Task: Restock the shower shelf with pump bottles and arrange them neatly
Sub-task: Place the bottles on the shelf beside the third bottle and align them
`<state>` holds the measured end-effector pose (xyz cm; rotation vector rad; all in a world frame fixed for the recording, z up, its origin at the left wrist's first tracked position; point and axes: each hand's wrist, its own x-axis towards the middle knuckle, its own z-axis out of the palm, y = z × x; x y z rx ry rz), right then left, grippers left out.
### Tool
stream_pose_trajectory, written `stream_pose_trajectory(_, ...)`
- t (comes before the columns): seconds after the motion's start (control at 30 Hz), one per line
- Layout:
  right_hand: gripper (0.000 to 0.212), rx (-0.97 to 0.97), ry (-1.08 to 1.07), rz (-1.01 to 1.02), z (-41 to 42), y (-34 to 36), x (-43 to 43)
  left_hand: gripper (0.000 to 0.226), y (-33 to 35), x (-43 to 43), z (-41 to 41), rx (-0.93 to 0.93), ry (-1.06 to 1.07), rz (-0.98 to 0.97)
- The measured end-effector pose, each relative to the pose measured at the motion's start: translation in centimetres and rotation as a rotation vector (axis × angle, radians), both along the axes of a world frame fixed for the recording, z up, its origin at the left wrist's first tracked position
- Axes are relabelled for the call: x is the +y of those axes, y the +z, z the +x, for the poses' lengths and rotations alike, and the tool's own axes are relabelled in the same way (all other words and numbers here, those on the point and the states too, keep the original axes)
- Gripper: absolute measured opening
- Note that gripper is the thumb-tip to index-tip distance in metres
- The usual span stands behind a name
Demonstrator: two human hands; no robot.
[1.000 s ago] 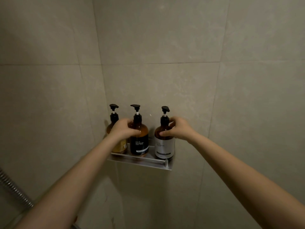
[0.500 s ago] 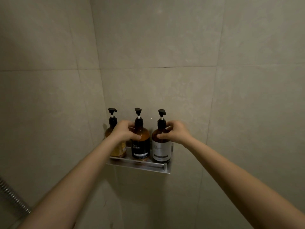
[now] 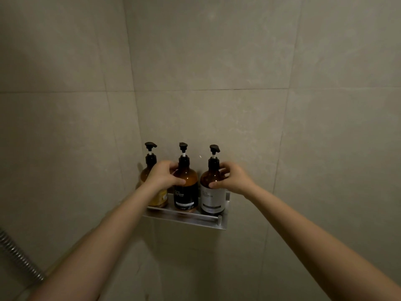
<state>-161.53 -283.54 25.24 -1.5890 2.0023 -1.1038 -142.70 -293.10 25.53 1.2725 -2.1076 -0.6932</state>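
Left hand (image 3: 165, 175) grips black-label btl (image 3: 187, 193), "SHAMPOO" legible; right hand (image 3: 234, 178) grips white-label btl (image 3: 212, 197), text blurred

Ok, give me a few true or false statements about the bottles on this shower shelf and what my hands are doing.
1. The yellow-label bottle, black-label bottle and white-label bottle all stand upright on the shelf. True.
2. The left hand grips the yellow-label bottle. False: it grips the black-label bottle, in the middle.
3. The right hand holds the white-label bottle near its shoulder. True.
4. The white-label bottle is at the left end of the row. False: it is at the right end.
5. A metal shower hose shows at the lower left. True.
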Motion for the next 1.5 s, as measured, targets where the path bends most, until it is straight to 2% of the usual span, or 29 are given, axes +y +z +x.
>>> stream_pose_trajectory(0.1, 0.070, -0.002, 0.001, 0.006, 0.0, -0.1, -0.1, 0.063, -0.4, 0.3, 1.0, 0.146, 0.046, -0.084)
stream_pose_trajectory(0.2, 0.071, -0.007, 0.000, 0.002, 0.0, -0.1, -0.2, 0.026, -0.9, 0.4, 2.8, 0.387, 0.215, -0.204)
stream_pose_trajectory(0.23, 0.071, -0.006, -0.001, 0.003, 0.1, -0.1, -0.2, 0.020, -1.0, 0.3, 3.4, 0.456, 0.278, -0.232)
stream_pose_trajectory(0.3, 0.072, -0.010, -0.001, 0.005, 0.1, -0.1, -0.2, 0.023, -1.1, -0.2, 4.7, 0.532, 0.379, -0.230)
stream_pose_trajectory(0.37, 0.074, -0.013, -0.008, -0.004, 0.1, -0.1, -0.2, 0.043, -1.2, -1.3, 5.5, 0.508, 0.384, -0.146)
stream_pose_trajectory(0.47, 0.072, -0.013, -0.008, -0.020, 0.1, -0.3, -0.2, 0.075, -1.6, -2.8, 5.8, 0.404, 0.277, -0.030)
stream_pose_trajectory(0.57, 0.069, -0.017, 0.001, -0.029, 0.0, -0.4, -0.2, 0.089, -2.2, -3.9, 5.4, 0.382, 0.212, 0.068)
stream_pose_trajectory(0.63, 0.068, -0.013, 0.006, -0.038, -0.1, -0.5, -0.2, 0.091, -2.7, -4.4, 5.3, 0.374, 0.231, 0.045)
stream_pose_trajectory(0.73, 0.068, -0.015, 0.001, -0.045, -0.1, -0.6, -0.3, 0.091, -3.4, -4.3, 5.3, 0.286, 0.282, -0.089)
stream_pose_trajectory(0.87, 0.066, -0.020, -0.002, -0.053, -0.1, -0.6, -0.3, 0.079, -3.5, -4.0, 5.2, 0.029, 0.328, -0.260)
stream_pose_trajectory(0.9, 0.066, -0.017, -0.003, -0.053, -0.1, -0.6, -0.3, 0.075, -3.2, -4.1, 5.2, 0.034, 0.310, -0.223)
stream_pose_trajectory(1.0, 0.064, -0.012, -0.005, -0.057, 0.0, -0.6, -0.2, 0.060, -2.4, -4.3, 5.1, 0.211, 0.232, -0.020)
stream_pose_trajectory(1.07, 0.062, -0.013, -0.008, -0.058, 0.0, -0.7, -0.2, 0.054, -2.1, -4.4, 5.3, 0.216, 0.192, 0.019)
stream_pose_trajectory(1.23, 0.066, -0.027, -0.008, -0.054, -0.1, -0.6, 0.0, 0.058, -2.3, -4.3, 5.6, 0.195, 0.177, -0.031)
stream_pose_trajectory(1.37, 0.067, -0.028, -0.010, -0.047, 0.1, -0.6, 0.1, 0.061, -2.8, -4.2, 5.4, 0.190, 0.257, -0.113)
stream_pose_trajectory(1.5, 0.066, -0.029, -0.008, -0.046, 0.1, -0.5, 0.2, 0.058, -2.1, -4.2, 5.1, 0.084, 0.277, -0.169)
